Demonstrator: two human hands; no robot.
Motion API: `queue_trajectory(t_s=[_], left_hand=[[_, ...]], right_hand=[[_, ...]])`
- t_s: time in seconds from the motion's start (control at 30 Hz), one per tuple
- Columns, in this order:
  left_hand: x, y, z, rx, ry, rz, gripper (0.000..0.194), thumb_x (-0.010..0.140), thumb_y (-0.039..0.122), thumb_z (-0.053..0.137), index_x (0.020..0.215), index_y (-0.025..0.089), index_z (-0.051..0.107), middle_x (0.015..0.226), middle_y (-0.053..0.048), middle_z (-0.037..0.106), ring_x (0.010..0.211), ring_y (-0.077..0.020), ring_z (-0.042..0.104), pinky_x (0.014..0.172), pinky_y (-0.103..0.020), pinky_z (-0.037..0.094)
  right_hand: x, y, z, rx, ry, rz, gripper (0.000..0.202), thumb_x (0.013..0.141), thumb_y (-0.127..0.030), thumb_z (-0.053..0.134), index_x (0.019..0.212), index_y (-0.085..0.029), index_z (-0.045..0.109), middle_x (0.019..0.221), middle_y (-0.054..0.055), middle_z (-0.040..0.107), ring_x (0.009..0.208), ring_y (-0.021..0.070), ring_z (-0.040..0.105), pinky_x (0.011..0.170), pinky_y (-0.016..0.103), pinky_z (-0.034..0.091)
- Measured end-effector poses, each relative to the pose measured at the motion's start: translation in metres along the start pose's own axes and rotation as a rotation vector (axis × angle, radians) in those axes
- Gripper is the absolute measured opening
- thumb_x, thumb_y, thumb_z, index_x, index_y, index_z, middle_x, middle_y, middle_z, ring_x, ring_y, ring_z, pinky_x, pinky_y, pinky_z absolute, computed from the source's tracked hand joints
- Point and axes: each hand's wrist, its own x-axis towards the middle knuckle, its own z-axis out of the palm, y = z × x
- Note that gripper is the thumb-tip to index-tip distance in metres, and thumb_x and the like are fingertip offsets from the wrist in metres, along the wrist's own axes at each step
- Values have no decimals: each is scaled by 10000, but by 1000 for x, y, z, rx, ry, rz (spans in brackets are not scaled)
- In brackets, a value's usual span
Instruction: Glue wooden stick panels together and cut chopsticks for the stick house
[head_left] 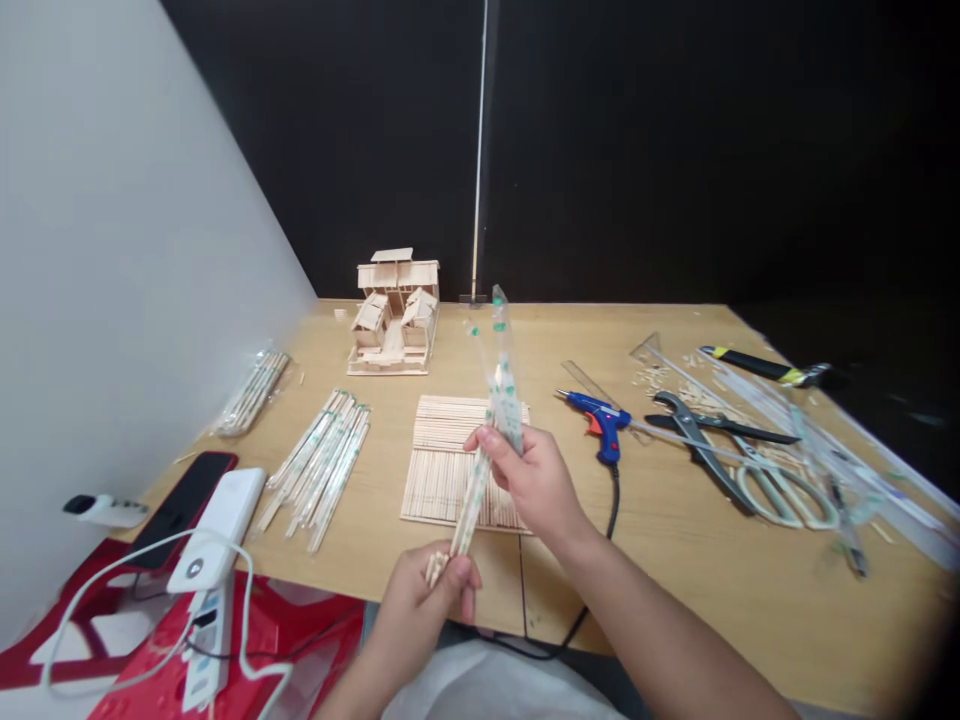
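My left hand [427,595] is closed around the lower ends of several thin wooden sticks in clear wrappers with green print. Higher up, my right hand [536,480] grips the wrappers, whose clear plastic tops [501,330] stand up above its fingers. Below and behind the hands lies a flat panel of wooden sticks [435,475], partly hidden by the right hand. Left of it, a pile of wrapped sticks [319,460] rests on the table. A small wooden house model [394,315] stands at the back.
The wooden table [390,565] holds a blue glue gun [604,422] with a black cord, pliers [701,450], scissors [780,490], a yellow-black cutter [757,365] and scraps at right. At left are another stick bundle [253,392], a phone [184,505], a white power bank [219,530] and cables.
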Motion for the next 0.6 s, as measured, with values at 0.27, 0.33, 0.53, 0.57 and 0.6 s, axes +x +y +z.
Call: queue_trajectory(t_s=[0.27, 0.33, 0.53, 0.57, 0.6], left_hand=[[0, -2, 12, -146, 126, -28, 611, 761, 769, 521, 569, 191, 482, 425, 63, 265, 415, -73, 200, 454, -252, 163], [2, -2, 12, -142, 159, -16, 598, 774, 754, 526, 576, 191, 483, 428, 63, 273, 417, -74, 204, 456, -251, 170], [4, 3, 0, 11, -170, 12, 606, 862, 681, 474, 581, 161, 607, 492, -26, 540, 479, -119, 434, 529, -254, 333], [4, 6, -5, 48, -245, 19, 597, 877, 653, 479, 595, 154, 645, 551, -47, 596, 538, -136, 498, 585, -259, 379], [5, 10, -11, 82, -287, 36, 588, 886, 634, 485, 607, 150, 671, 615, -63, 638, 608, -153, 549, 649, -267, 411]], right_hand=[[-26, 25, 28, 93, -7, 137, 506, 874, -643, 530, 763, -157, 619, 490, -77, 328, 444, 70, 330, 422, 198, 248], [-38, 34, 33, 110, -63, 193, 533, 875, -678, 494, 784, -163, 598, 442, -82, 352, 403, 78, 370, 402, 193, 263], [-54, 45, 24, 102, -176, 278, 529, 883, -672, 487, 743, -168, 567, 469, -50, 473, 408, 91, 455, 402, 193, 306], [-53, 44, 20, 90, -166, 238, 526, 896, -650, 485, 711, -164, 563, 527, -27, 522, 462, 94, 489, 451, 200, 352], [-53, 43, 17, 87, -162, 204, 526, 910, -634, 474, 687, -164, 555, 578, -7, 560, 509, 99, 514, 506, 212, 393]])
